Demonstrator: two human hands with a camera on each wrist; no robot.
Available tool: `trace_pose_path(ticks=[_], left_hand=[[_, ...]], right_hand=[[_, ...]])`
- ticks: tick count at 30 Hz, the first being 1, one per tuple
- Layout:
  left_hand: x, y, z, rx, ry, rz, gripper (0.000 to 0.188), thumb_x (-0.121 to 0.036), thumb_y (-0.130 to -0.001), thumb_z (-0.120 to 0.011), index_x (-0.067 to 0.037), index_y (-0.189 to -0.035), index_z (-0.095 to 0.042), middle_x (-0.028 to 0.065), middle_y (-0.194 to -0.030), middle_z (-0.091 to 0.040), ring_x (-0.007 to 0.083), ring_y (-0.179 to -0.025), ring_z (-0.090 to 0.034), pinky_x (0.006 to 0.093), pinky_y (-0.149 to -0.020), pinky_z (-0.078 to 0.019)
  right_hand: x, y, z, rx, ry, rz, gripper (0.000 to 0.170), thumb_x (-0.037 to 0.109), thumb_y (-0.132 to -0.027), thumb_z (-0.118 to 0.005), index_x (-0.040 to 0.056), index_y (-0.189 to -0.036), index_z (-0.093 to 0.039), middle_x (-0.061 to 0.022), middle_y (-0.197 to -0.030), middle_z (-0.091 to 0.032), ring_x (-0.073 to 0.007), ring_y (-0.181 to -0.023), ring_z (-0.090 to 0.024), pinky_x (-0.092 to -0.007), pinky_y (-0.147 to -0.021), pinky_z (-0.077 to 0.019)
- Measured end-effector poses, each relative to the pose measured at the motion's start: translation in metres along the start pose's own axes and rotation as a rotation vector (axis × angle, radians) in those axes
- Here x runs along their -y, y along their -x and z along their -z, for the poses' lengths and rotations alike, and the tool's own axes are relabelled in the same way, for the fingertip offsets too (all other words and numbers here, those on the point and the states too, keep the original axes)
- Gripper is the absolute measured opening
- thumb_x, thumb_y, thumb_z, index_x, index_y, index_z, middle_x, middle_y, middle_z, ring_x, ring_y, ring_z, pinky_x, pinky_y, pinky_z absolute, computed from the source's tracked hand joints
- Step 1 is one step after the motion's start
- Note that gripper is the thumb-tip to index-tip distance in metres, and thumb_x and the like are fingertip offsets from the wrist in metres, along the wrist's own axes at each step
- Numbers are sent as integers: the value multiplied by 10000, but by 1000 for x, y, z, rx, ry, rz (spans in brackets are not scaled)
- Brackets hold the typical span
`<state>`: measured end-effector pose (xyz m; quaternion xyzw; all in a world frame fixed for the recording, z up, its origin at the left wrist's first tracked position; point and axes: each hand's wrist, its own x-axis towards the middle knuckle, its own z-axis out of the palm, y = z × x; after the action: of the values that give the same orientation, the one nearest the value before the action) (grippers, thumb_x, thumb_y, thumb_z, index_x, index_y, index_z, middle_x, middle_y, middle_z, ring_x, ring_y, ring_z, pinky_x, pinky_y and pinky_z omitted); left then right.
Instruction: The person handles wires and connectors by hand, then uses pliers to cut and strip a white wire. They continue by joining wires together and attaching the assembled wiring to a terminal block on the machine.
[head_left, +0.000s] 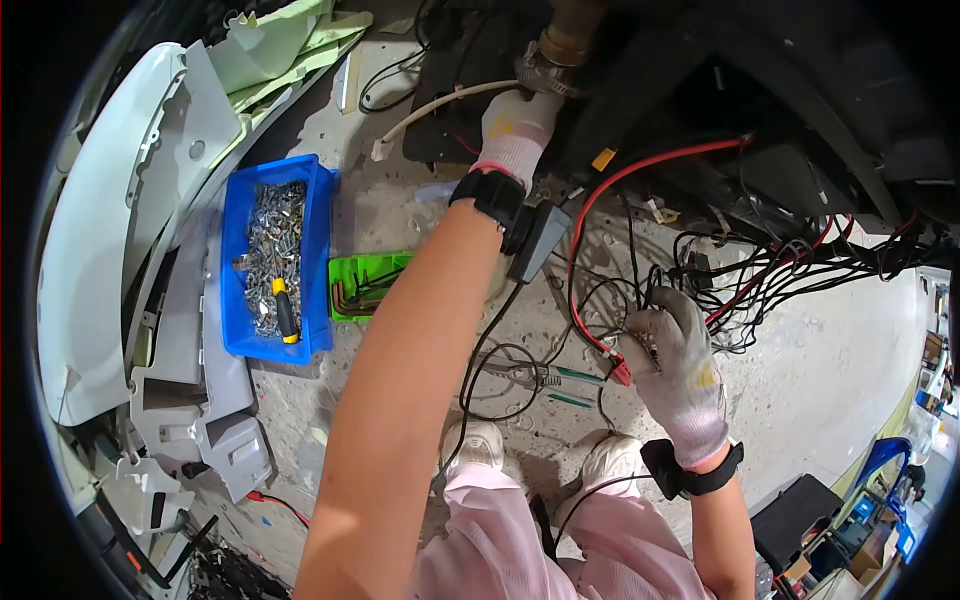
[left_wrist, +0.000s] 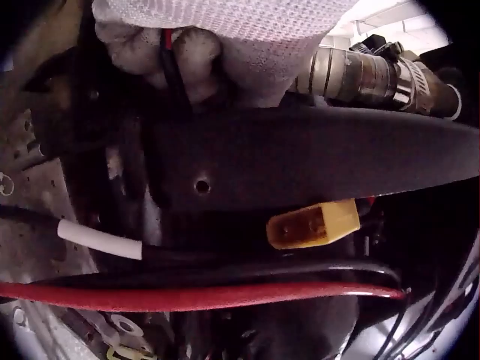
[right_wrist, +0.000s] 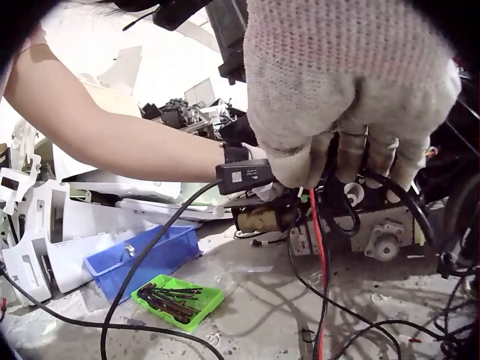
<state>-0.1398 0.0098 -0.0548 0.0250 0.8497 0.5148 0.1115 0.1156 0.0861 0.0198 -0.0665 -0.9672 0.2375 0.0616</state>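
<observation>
As left hand (head_left: 518, 128) grips cable (left_wrist: 175, 75), tiny label (right_wrist: 237, 177) illegible

Left arm (head_left: 410, 370) extended forward, elbow nearly straight. Left wrist (head_left: 488, 222) banded; gloved left hand (head_left: 517, 125) farthest from the body, fingers bent, tips partly hidden. Right forearm (head_left: 722, 535) short of the left's reach; right wrist (head_left: 712, 460) banded; gloved right hand (head_left: 682, 375) with fingers curled downward. Hands well apart.
</observation>
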Motion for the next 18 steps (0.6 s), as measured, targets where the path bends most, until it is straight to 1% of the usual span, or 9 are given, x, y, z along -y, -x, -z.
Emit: trace_pose_path(ticks=[4,8,10,11,13,14,15,16,18], left_hand=[[15,-2,-3,15,42,31,528,-476,-766,-500,39,-797,-611,258,-797,-586,393,-849,-548,408,-729,-422],[19,10,2,-2,145,32,521,-461,-798,-486,47,-782,-596,243,-756,-587,388,-801,-556,403,-701,-421],[16,18,4,-54,189,-72,484,-420,-828,-482,54,-799,-580,226,-725,-583,369,-738,-562,391,-668,-423],[17,21,6,-56,189,-73,484,-420,-828,-482,54,-799,-580,226,-725,-583,369,-738,-562,391,-668,-423],[17,25,12,-4,255,-132,394,-336,-846,-504,52,-830,-574,166,-702,-600,272,-659,-577,344,-630,-432],[18,25,17,-8,253,-135,394,-336,-846,-504,52,-830,-574,166,-702,-600,272,-659,-577,344,-630,-432],[17,26,26,154,401,-29,356,-307,-850,-514,44,-849,-578,134,-710,-609,222,-645,-577,319,-615,-431],[14,28,33,319,548,80,320,-278,-853,-524,36,-867,-583,102,-718,-618,172,-630,-578,294,-600,-431],[8,31,45,315,489,81,305,-269,-852,-533,29,-891,-584,79,-721,-612,145,-613,-566,270,-593,-429]], right_hand=[[2,1,2,10,1,-16,257,82,-620,-659,88,-844,-533,-128,-960,-486,-329,-902,-470,-415,-752,-396],[5,-1,4,16,-6,-29,255,88,-622,-661,85,-844,-536,-130,-971,-484,-332,-918,-466,-419,-763,-393],[8,-3,6,35,-9,-44,254,90,-624,-662,85,-846,-538,-136,-978,-482,-340,-941,-461,-421,-778,-393],[9,-7,7,-27,71,-12,262,93,-626,-665,84,-857,-542,-145,-985,-479,-353,-970,-450,-429,-801,-388],[19,-19,9,-140,185,8,271,119,-634,-673,78,-877,-562,-171,-1005,-469,-379,-1050,-415,-439,-859,-371],[28,-27,12,-190,298,55,262,142,-648,-658,73,-884,-567,-164,-1006,-476,-363,-1031,-425,-429,-850,-377],[39,-38,16,-240,411,100,257,165,-662,-643,69,-890,-572,-157,-1007,-482,-347,-1012,-436,-419,-841,-382],[45,-48,18,-241,409,98,257,165,-662,-643,69,-890,-572,-157,-1007,-482,-347,-1012,-436,-419,-841,-382],[56,-67,15,-108,529,274,175,195,-708,-613,106,-852,-571,-78,-888,-521,-274,-916,-499,-403,-803,-404]])
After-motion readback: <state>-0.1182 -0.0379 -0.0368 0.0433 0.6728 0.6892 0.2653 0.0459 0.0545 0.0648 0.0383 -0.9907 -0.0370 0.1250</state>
